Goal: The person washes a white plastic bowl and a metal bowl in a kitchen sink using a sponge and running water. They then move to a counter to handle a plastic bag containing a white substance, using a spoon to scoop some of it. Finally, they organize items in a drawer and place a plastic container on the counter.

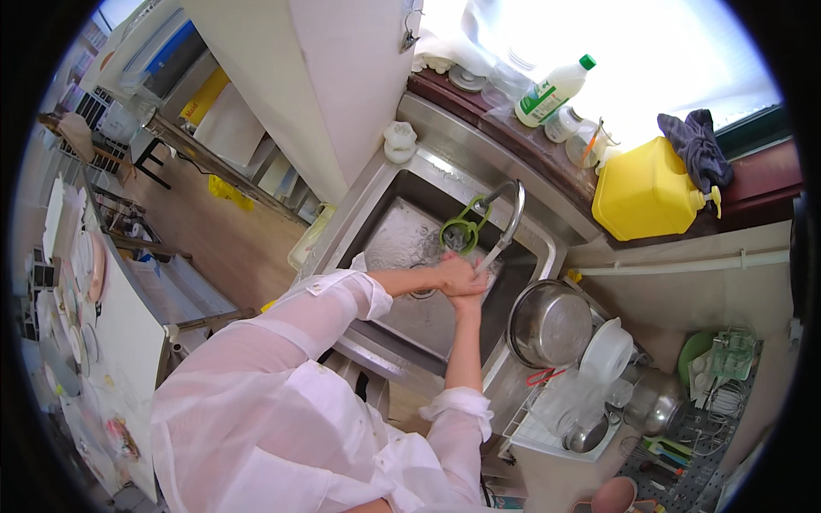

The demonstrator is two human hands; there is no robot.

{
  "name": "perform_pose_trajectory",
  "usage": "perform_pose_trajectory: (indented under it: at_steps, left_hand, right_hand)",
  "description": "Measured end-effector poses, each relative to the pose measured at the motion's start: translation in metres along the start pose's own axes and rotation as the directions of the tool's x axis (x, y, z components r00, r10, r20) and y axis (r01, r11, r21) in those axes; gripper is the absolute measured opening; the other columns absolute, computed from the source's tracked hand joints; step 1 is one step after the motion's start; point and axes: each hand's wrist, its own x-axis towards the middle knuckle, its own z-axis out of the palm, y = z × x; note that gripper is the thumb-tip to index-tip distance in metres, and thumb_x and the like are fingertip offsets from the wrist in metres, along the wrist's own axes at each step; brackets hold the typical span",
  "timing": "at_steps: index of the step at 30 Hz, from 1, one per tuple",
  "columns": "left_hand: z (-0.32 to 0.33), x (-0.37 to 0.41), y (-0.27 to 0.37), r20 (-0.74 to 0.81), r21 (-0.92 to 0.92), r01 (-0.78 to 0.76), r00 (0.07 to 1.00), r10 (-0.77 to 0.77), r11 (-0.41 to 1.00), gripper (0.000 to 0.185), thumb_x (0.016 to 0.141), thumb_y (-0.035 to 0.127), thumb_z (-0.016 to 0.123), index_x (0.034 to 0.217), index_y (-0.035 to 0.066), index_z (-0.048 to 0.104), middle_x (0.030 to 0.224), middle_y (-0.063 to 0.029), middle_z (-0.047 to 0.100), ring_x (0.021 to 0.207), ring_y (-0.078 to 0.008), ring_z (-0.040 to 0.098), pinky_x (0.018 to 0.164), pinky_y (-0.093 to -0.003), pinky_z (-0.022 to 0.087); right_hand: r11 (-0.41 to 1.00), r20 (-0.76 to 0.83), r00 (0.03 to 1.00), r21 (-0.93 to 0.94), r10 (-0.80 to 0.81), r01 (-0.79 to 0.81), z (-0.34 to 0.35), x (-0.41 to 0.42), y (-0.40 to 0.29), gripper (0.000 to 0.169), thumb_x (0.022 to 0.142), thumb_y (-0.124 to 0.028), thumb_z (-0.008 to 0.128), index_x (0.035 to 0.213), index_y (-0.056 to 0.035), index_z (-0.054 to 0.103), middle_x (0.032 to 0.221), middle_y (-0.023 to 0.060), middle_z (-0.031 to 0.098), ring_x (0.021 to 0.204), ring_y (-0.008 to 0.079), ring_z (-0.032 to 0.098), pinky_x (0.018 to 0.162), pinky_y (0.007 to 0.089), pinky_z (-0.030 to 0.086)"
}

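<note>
My left hand (454, 272) and my right hand (473, 286) are pressed together under the stream from a curved chrome faucet (517, 211), above a stainless steel sink basin (410, 237). The fingers overlap, so whether something small lies between the palms cannot be seen. Just beyond the fingertips, a green-rimmed strainer (474, 238) hangs near the faucet base. Water splashes around the hands and wets the basin floor. A drain shows partly below the left wrist.
Right of the sink stand a large metal bowl (558, 324) and a white dish rack (545, 442) holding clear containers. A yellow jug (641, 192) and a white bottle with a green cap (551, 93) stand on the windowsill. A white wall (327, 70) borders the sink's far left.
</note>
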Motion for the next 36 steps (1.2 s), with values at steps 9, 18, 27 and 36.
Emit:
perform_pose_trajectory:
  at_steps: [9,18,27,36]
  left_hand:
    - [0.036,0.022,-0.042,0.193,-0.94,0.24,0.96,-0.201,0.242,0.045,0.08,0.044,0.048,0.091,0.002,0.059,0.08,-0.0106,0.058,0.07,-0.0246,0.057,0.062,-0.0394,0.045]
    - [0.013,-0.073,-0.067,0.151,0.11,0.458,0.87,-0.47,0.882,0.046,0.065,0.032,0.071,0.099,0.004,0.06,0.098,-0.0188,0.061,0.094,-0.0308,0.058,0.079,-0.0385,0.048]
    - [-0.006,-0.092,-0.047,0.489,0.509,0.125,0.772,-0.406,0.852,0.136,0.043,0.053,0.081,0.137,0.03,-0.015,0.14,-0.0121,-0.027,0.127,-0.0481,-0.012,0.088,-0.072,0.022]
    - [-0.242,-0.143,0.03,-0.195,-0.891,-0.24,0.969,0.152,0.385,0.057,0.089,0.034,0.047,0.134,0.004,0.029,0.129,-0.0142,0.044,0.116,-0.0279,0.045,0.099,-0.0391,0.033]
  right_hand:
    - [0.753,-0.159,0.946,-0.648,-0.282,0.115,-0.01,0.03,0.0,0.054,0.085,-0.052,0.034,0.094,-0.0052,0.058,0.098,0.0163,0.06,0.093,0.0266,0.058,0.082,0.0429,0.044]
    - [-0.438,0.162,0.754,-0.88,-0.636,-0.181,-0.072,-0.03,0.02,0.015,0.066,-0.013,0.06,0.078,-0.0041,0.063,0.084,0.0181,0.063,0.083,0.0335,0.061,0.073,0.0437,0.048]
    - [-0.502,0.041,0.984,-0.864,-0.171,-0.051,-0.083,-0.081,0.045,0.131,0.05,-0.048,0.079,0.138,-0.0098,-0.01,0.14,0.0286,-0.013,0.129,0.0473,-0.002,0.105,0.0473,0.017]
    - [0.5,0.846,0.194,0.096,-0.497,0.861,0.052,-0.394,0.028,0.047,0.086,-0.019,0.053,0.129,-0.0062,0.038,0.115,0.0133,0.055,0.099,0.0223,0.057,0.086,0.0355,0.045]
